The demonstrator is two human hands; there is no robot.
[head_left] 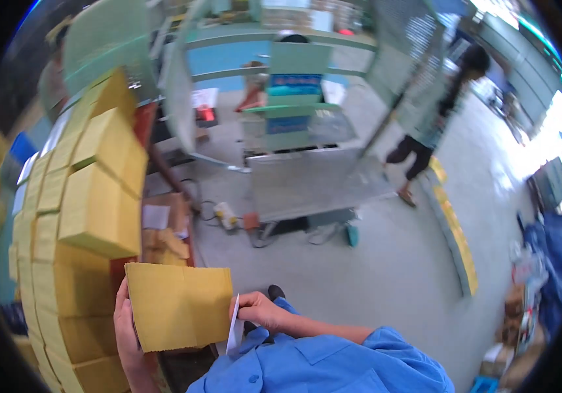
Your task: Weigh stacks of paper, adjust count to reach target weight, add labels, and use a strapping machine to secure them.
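Observation:
In front of my body is a yellow block (179,308) that looks like stacked paper; its broad yellow face is turned up toward me. My left hand (127,327) grips its left side, with the fingers partly hidden behind it. At the block's right edge, my right hand (261,309) pinches a thin white sheet (233,331) that stands on edge. Whether that sheet touches the block I cannot tell. Close on my left rises a tall pile of similar yellow blocks (101,216).
A metal-topped table (314,183) with a green machine (297,98) stands ahead. A person (435,121) walks at the right, beside a long row of yellow-topped bundles (451,229) on the floor. Cardboard scraps (166,242) lie beside the pile, and boxes (497,357) at lower right.

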